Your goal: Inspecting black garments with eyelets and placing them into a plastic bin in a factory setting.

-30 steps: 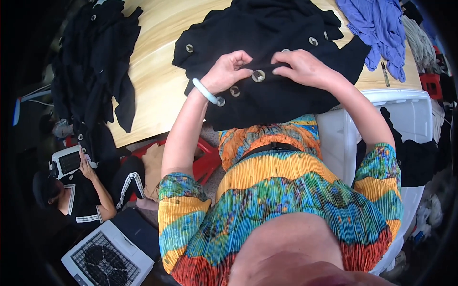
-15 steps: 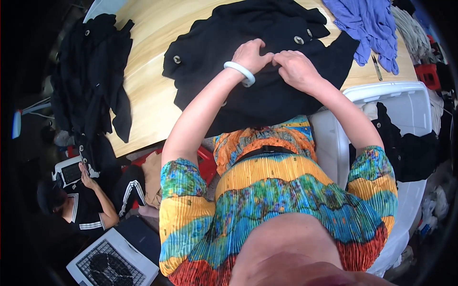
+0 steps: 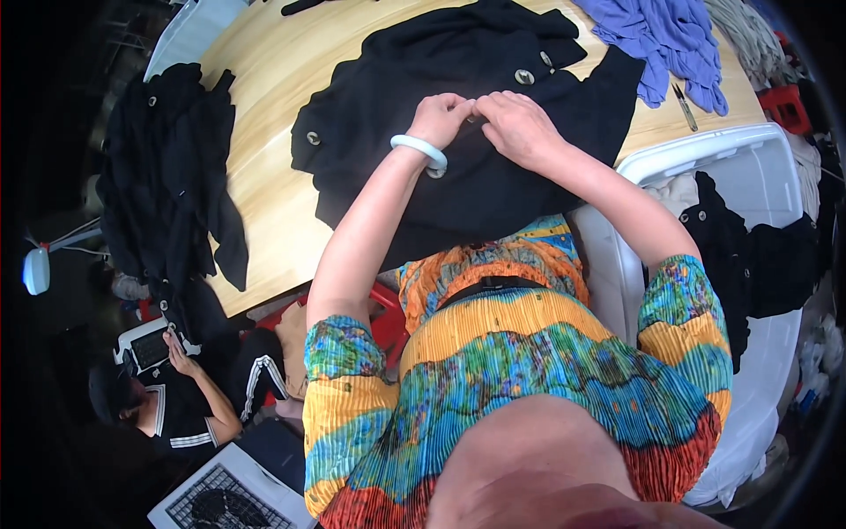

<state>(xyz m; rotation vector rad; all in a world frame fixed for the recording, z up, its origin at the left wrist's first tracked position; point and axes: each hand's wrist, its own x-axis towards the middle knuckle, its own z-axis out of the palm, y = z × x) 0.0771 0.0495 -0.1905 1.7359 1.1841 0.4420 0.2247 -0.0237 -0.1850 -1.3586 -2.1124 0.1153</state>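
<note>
A black garment (image 3: 414,75) with large pale-rimmed buttons lies spread on the wooden table in front of me. My left hand (image 3: 440,122), a white bangle (image 3: 421,150) on its wrist, pinches the cloth near the garment's middle. Its fingertips meet those of my right hand (image 3: 520,129), whose fingers are bent down and closed on the same spot. A small bit of a button seems to show between them, mostly hidden by the fingers. One button (image 3: 524,78) lies beyond my right hand, another (image 3: 313,138) near the garment's left edge.
More black garments (image 3: 163,167) hang over the table's left edge. Purple cloth (image 3: 656,40) and small thread snips (image 3: 685,108) lie at the far right. A white plastic bin (image 3: 758,167) holding black clothes stands at my right. Lower left, a person (image 3: 181,397) sits by a machine.
The whole view has shifted and tilted a little. My left thumb and forefinger, apart before, have come together at the cloth. My right hand stays at nearly the same spot on the garment.
</note>
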